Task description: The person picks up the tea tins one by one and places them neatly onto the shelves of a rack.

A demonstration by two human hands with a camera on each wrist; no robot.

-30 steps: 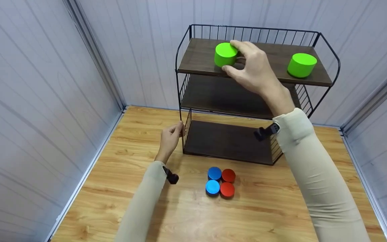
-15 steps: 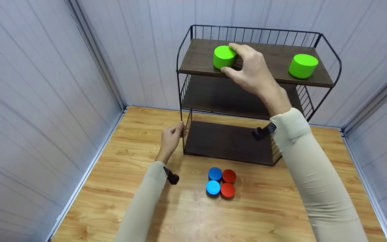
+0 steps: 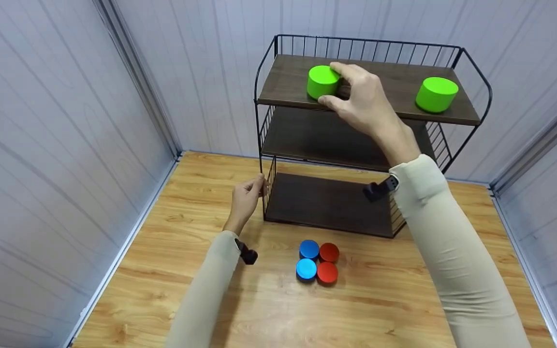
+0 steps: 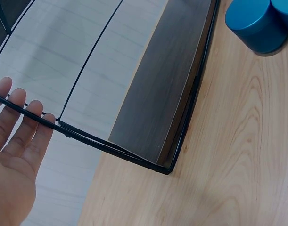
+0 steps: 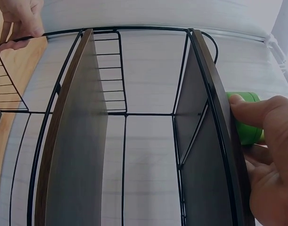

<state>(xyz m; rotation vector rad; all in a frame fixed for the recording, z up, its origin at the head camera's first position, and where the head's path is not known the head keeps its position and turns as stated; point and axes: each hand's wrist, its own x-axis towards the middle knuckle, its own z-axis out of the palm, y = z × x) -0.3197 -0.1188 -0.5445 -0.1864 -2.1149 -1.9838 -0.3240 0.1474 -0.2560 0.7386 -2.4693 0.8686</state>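
Observation:
My right hand (image 3: 363, 99) holds a bright green round tin (image 3: 322, 83) on the left part of the top board (image 3: 380, 72) of a three-tier rack. Thumb in front and fingers behind, it grips the tin's right side; the right wrist view shows the thumb on the green wall (image 5: 249, 132). Low at the rack's left side, my left hand (image 3: 246, 198) grips the black front post (image 4: 94, 142), its fingertips against the thin bar in the left wrist view. A second green tin (image 3: 436, 95) stands at the right end of the top board.
On the wood floor before the rack, two blue tins (image 3: 306, 268) and two red tins (image 3: 327, 273) stand close together in a square. Black wire rails (image 3: 365, 46) edge the rack's back and sides. Ribbed pale walls (image 3: 201, 87) surround it.
Over the last second the right hand and its green tin have come slightly lower and left, onto the board's front part. Since half a second ago almost nothing has moved; the left hand stays put.

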